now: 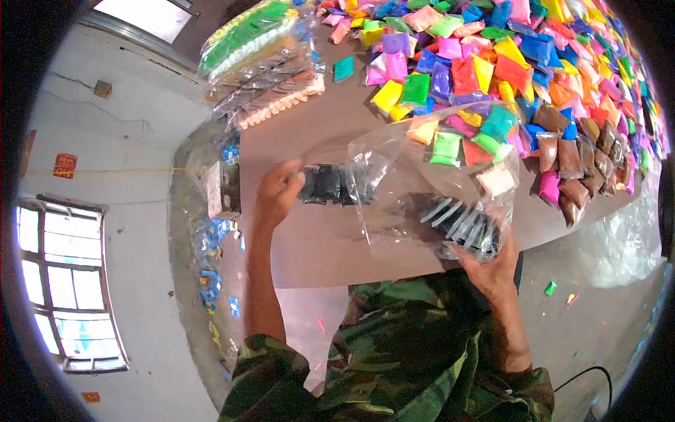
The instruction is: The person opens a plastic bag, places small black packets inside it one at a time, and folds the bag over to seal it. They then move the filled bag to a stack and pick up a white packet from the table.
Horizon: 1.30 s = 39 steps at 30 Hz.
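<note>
My left hand (281,191) is closed at the left end of a short row of black packets (327,184) on the brown table. The right end of that row lies under the open side of a clear plastic bag (394,151). My right hand (494,266) grips the bag's lower right corner. Inside the bag, beside the right fingers, sits a stack of black packets (464,224) with clear sealed edges. Some fingers of the right hand are hidden behind the plastic and packets.
A large heap of colourful packets (496,70) covers the back right of the table (309,257), with brown packets (573,158) at its near edge. Filled clear bags (260,70) lie back left. A clear plastic sheet (626,239) hangs at the right edge.
</note>
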Motion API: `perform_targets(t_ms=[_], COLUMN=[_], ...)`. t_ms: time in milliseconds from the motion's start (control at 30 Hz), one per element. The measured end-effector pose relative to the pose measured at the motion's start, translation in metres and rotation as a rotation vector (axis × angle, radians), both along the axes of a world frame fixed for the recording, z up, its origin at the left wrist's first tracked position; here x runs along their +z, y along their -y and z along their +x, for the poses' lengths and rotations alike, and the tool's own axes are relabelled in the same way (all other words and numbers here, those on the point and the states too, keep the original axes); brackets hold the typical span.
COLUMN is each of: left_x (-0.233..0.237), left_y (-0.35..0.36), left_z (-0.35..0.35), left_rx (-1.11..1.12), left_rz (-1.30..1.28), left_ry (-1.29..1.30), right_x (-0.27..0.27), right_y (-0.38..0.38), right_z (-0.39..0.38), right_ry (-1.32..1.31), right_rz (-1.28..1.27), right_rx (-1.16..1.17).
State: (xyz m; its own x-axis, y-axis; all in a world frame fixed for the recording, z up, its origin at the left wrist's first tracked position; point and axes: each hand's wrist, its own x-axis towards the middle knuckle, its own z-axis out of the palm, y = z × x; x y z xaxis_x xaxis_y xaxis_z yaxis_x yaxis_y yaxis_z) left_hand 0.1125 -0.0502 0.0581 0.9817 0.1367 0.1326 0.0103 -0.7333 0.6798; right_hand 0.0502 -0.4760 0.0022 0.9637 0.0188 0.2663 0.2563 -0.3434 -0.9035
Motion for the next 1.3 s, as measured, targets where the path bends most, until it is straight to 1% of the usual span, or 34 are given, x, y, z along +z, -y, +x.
perform_targets(t_ms=[100, 200, 300, 400, 500, 600, 700, 767, 800, 867, 1000, 1033, 1100, 1133, 1200, 1233, 1300], left_x=[0.007, 0.014, 0.018, 0.021, 0.023, 0.023, 0.024, 0.031, 0.037, 0.063, 0.107, 0.116, 0.124, 0.125, 0.122, 0.12, 0.105], left_y=[0.003, 0.011, 0.009, 0.007, 0.006, 0.005, 0.003, 0.006, 0.009, 0.029, 0.072, 0.091, 0.126, 0.142, 0.178, 0.193, 0.209], left_z=[0.008, 0.003, -0.002, -0.009, -0.017, -0.033, -0.048, -0.06, -0.065, -0.071, -0.083, -0.084, -0.077, -0.07, -0.055, -0.047, -0.034], left_rx=[-0.011, 0.061, 0.031, 0.016, 0.051, 0.058, 0.1, 0.083, 0.075, 0.062, 0.037, -0.007, -0.038, -0.057, -0.094, -0.113, -0.174], left_rz=[-0.129, -0.188, -0.087, -0.082, -0.066, -0.16, -0.324, -0.454, -0.519, -0.538, -0.497, -0.604, -0.504, -0.453, -0.08, 0.109, 0.155], left_ry=[-0.31, -0.342, -0.442, -0.434, -0.504, -0.527, -0.47, -0.348, -0.286, -0.245, -0.189, -0.124, -0.084, -0.062, 0.008, 0.045, 0.14], right_x=[-0.008, -0.012, -0.012, -0.007, -0.006, -0.008, -0.011, -0.01, -0.009, -0.008, -0.004, -0.004, 0.0, 0.001, -0.001, 0.0, -0.006], right_y=[-0.002, 0.0, 0.0, 0.0, 0.0, 0.0, 0.003, 0.005, 0.004, 0.0, 0.0, 0.0, 0.0, 0.0, 0.0, 0.001, 0.001], right_z=[0.0, 0.001, 0.0, 0.0, 0.0, 0.001, 0.0, 0.0, 0.0, 0.002, 0.003, 0.002, 0.002, 0.002, 0.001, 0.002, 0.001], right_ry=[-0.016, 0.016, 0.021, -0.011, -0.015, -0.005, 0.01, -0.001, 0.005, 0.016, 0.032, 0.021, -0.05, -0.018, 0.045, 0.003, -0.02], right_rz=[0.026, -0.002, -0.023, -0.024, -0.02, -0.019, -0.038, -0.036, -0.025, -0.006, -0.011, -0.014, 0.013, 0.004, -0.01, -0.022, 0.002], right_rx=[-0.027, -0.032, -0.036, -0.028, -0.03, -0.027, 0.0, 0.051, 0.026, -0.022, -0.008, -0.007, 0.014, 0.012, 0.004, 0.014, 0.024])
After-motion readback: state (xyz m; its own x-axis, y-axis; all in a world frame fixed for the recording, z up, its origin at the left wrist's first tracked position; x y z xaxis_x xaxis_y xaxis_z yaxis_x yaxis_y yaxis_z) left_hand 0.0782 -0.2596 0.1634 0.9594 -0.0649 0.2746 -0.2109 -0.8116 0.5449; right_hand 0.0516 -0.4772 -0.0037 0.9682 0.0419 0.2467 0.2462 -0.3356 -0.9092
